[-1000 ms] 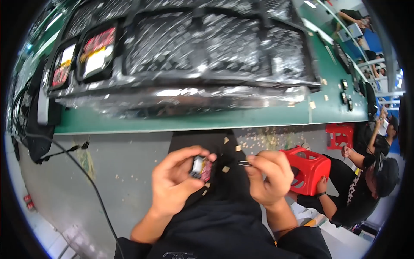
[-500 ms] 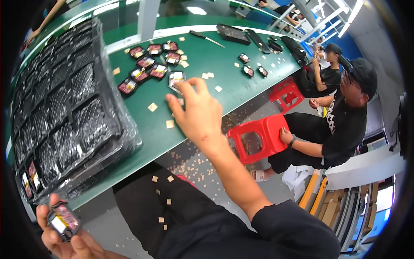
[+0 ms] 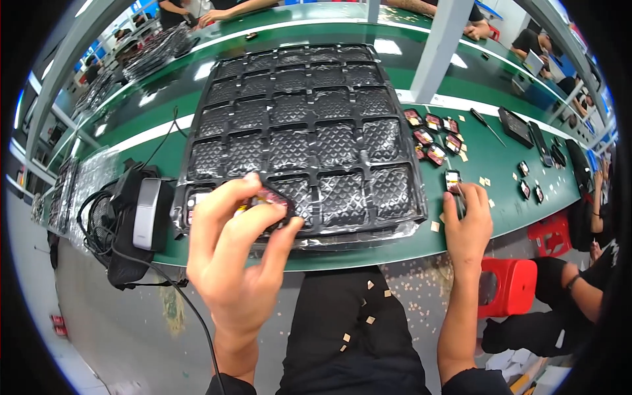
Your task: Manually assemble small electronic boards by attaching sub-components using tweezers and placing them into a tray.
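My left hand (image 3: 240,253) grips a small black-edged module (image 3: 275,199) with a reddish face, its fingers covering much of it. It is raised over the near edge of a black plastic tray (image 3: 316,172) with a grid of textured pockets. In the front left pocket, partly hidden by that hand, sits another module (image 3: 195,201). To the right of the tray, my right hand (image 3: 469,227) has thumb and fingertips closed about the near end of a module with a white label (image 3: 452,179) on the green table. Several similar modules (image 3: 434,154) lie grouped beyond it.
Small tan squares (image 3: 484,181) dot the table, with a screwdriver (image 3: 486,125) and a black box (image 3: 515,127) at the far right. Left of the tray lie a cabled black-and-grey device (image 3: 153,212) and clear plastic trays (image 3: 95,178). A red stool (image 3: 513,286) stands right, by a seated person.
The view has swung left, bringing the tray to the middle. My left hand has lifted its module from beside the tray's near corner to above the near edge. My right hand stays at its module.
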Demonstrator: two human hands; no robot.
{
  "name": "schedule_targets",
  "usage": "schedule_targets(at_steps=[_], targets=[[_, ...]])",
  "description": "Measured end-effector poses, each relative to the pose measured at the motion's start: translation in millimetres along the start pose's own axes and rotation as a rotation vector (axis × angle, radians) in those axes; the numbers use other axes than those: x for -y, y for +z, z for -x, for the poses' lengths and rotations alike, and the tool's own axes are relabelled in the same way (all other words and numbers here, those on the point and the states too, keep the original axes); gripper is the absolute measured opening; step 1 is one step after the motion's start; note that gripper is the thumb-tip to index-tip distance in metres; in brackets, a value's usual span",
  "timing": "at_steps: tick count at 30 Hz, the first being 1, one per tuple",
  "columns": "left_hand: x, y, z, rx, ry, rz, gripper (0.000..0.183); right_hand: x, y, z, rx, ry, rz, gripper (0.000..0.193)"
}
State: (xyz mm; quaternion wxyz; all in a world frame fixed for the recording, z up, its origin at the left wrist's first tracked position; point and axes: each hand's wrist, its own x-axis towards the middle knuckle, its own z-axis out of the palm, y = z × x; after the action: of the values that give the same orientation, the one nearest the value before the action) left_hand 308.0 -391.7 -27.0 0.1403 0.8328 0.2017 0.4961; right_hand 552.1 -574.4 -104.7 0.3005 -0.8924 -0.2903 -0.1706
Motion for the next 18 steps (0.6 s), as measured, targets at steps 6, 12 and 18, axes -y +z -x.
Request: schedule_targets(at_steps=[6, 12, 18], targets=[[1.0, -2.2, -5.8, 0.07, -0.059, 0.009, 0.037, 3.5, 2.9, -4.2, 0.023, 0.023, -0.027, 0.021], [3.4, -3.1, -5.4, 0.177, 0.103, -0.088, 0.04, 4.9, 2.7, -6.6, 0.01, 0.008, -0.038, 0.02], [7.7, -6.3, -1.3, 0.219, 0.147, -0.108, 0.038, 2.5, 1.7, -5.7, -0.007, -0.033, -0.012, 0.019]])
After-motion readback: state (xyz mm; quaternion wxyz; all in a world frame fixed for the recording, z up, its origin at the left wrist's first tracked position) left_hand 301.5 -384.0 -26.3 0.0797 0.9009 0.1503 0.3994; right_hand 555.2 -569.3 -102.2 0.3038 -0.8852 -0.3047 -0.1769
